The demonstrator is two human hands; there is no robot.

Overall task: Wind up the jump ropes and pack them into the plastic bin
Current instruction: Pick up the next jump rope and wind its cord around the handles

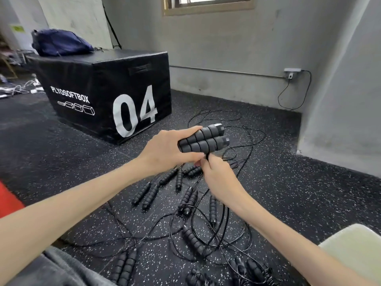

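My left hand (165, 149) grips two black ribbed jump-rope handles (204, 139) side by side, held above the floor with their ends pointing right. Just below them my right hand (216, 174) pinches the thin black cord (207, 156) that hangs from the handles. Several more black jump ropes (189, 203) lie scattered on the speckled rubber floor beneath my hands, their cords tangled in loops. A pale translucent plastic bin (354, 246) shows its corner at the lower right edge.
A black plyo box marked 04 (107, 87) stands at the left rear with a dark blue bag (59, 43) on top. Grey walls close off the back and right. A red mat edge (8, 201) lies at left. A cable hangs from a wall socket (291, 72).
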